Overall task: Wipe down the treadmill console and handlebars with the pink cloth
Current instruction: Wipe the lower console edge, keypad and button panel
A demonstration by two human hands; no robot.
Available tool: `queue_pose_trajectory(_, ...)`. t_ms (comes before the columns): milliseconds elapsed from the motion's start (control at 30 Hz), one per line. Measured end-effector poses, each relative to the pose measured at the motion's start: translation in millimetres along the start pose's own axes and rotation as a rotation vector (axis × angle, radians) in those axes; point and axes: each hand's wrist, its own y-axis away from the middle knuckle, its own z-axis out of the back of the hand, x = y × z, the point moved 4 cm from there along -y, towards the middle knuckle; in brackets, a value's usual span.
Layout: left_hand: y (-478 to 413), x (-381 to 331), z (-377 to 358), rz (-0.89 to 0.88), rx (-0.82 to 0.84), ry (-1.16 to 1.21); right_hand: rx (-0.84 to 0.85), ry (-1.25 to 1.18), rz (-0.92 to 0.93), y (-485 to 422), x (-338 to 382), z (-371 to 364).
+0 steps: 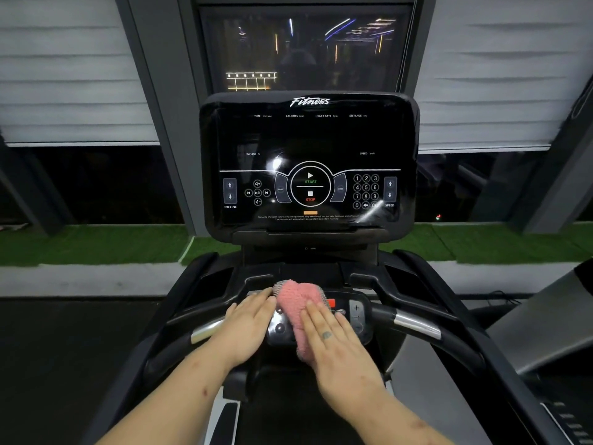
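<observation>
Seen from the wearer's head, two bare forearms reached up from the bottom edge onto a black treadmill. The right hand (327, 332) lay flat, fingers straight and together, pressing on the pink cloth (298, 303) without gripping it. The cloth was bunched on the lower control panel (356, 316), midway between the bars, covering its centre beside a red button (331, 303). The left hand (248, 326) also lay flat and relaxed on the panel, holding nothing, its fingertips just at the cloth's left edge. The left handlebar (205, 332) and the right handlebar (417, 326), each with a silver band, curved outward on either side of the hands. Above them stood the console (309, 139), a dark glossy screen marked "Fitness", with START and STOP in a central circle, incline arrows on its left, and a number pad and speed arrows on its right. Behind it ran a strip of green turf (96, 242), then a dark window (305, 49) reflecting lights, flanked by pale blinds (70, 75).
</observation>
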Motion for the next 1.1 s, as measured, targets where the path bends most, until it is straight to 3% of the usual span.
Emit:
queue_pose_trajectory(267, -1.3, 4.2, -1.0, 0.028, 0.006, 0.011, 0.020, 0.031, -0.132, 26.6, -54.9, -1.6)
queue_pose_trajectory(467, -2.5, 6.1, -3.8, 0.030, 0.016, -0.023, -0.073, -0.034, -0.139, -9.1, -20.6, 4.7)
queue_pose_trajectory(800, 2.7, -0.5, -2.9, -0.026, 0.011, 0.039, -0.063, -0.076, 0.004, -43.8, 39.4, 0.4)
queue_pose_trajectory(900, 3.9, 0.2, -3.5, -0.020, 0.015, 0.021, -0.053, -0.025, 0.043, -39.7, 26.8, 1.4)
queue_pose_trajectory(1100, 13.1, -6.1, -5.0, 0.046, -0.019, -0.065, -0.043, 0.042, -0.092, -8.9, -34.7, 8.6)
